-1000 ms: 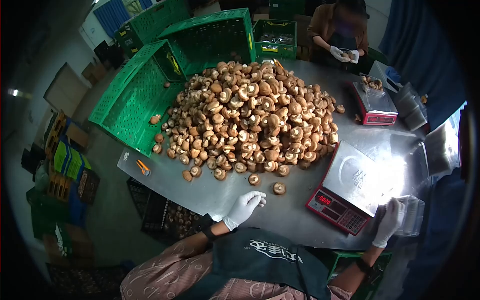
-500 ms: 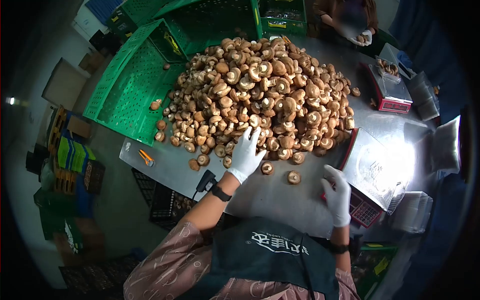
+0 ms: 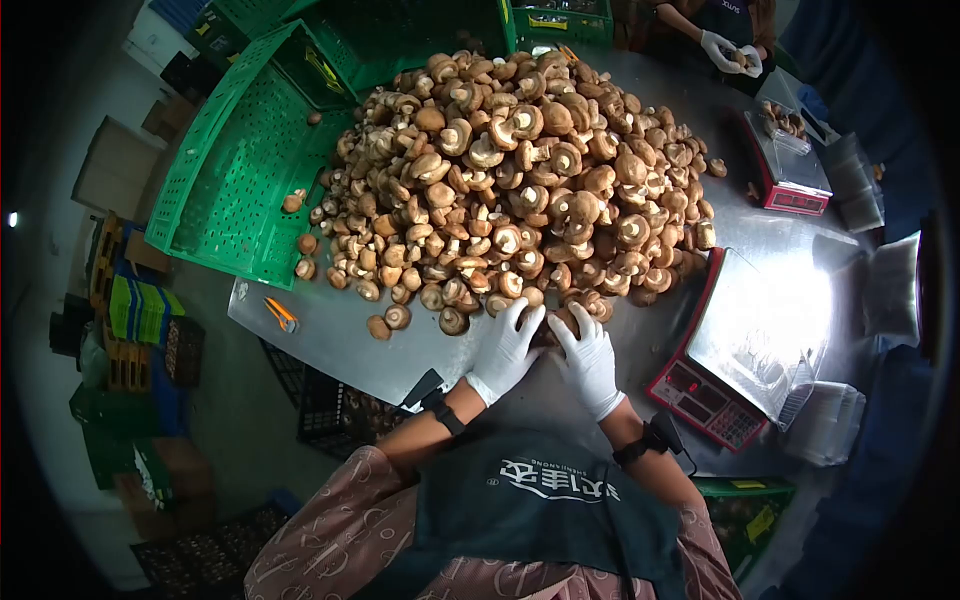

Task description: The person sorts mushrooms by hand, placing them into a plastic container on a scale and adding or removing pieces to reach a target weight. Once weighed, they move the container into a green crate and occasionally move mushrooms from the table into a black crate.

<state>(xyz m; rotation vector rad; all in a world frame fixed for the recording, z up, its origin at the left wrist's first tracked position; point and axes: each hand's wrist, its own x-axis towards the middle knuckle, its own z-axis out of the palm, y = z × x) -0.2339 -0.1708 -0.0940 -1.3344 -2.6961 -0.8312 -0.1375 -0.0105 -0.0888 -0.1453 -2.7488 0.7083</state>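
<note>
Left hand (image 3: 507, 350) and right hand (image 3: 585, 358) lie side by side, fingers spread, on shiitake mushrooms (image 3: 510, 285) at the pile's near edge. My apron's (image 3: 540, 510) white lettering is unreadable.

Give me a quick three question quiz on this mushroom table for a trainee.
1. True or false: the left hand and right hand lie side by side at the near edge of the mushroom pile.
2. What stands on the table just right of the hands? A) a red scale B) a bucket C) a kettle
3. What colour is the crate lying open on the pile's left side?
Key: 1 true; 2 A; 3 green.
</note>
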